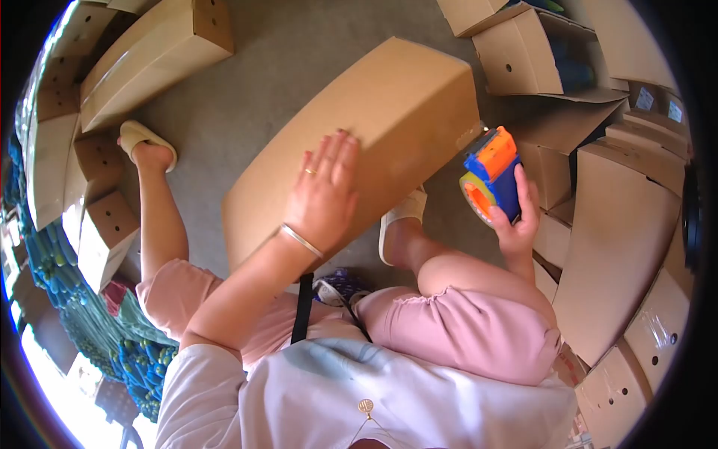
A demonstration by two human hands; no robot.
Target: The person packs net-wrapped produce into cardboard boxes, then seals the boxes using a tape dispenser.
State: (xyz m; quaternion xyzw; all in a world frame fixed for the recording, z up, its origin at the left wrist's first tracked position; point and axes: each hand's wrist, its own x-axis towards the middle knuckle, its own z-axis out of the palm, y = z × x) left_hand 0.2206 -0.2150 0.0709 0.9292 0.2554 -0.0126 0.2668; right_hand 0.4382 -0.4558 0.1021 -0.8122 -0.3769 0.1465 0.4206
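Note:
A long closed cardboard box [359, 127] lies slanted across the floor between my legs. My left hand [327, 176], with a ring and a bracelet, rests flat on its top near the edge, fingers stretched out. In my right hand [520, 213] is a blue and orange tape dispenser [499, 168], gripped from its right side. A yellowish tape roll [477, 196] sits on the dispenser's orange hub. The dispenser's front end is just beyond the box's right end, close to a small shiny patch of tape [470, 136] there.
Open cardboard boxes [516, 60] stand at the upper right, with flat cardboard [609, 239] and more boxes below them. Another long box [157, 56] lies at the upper left. A heap of green and blue netted goods [112, 329] lies at the left. My slippered feet [149, 146] flank the box.

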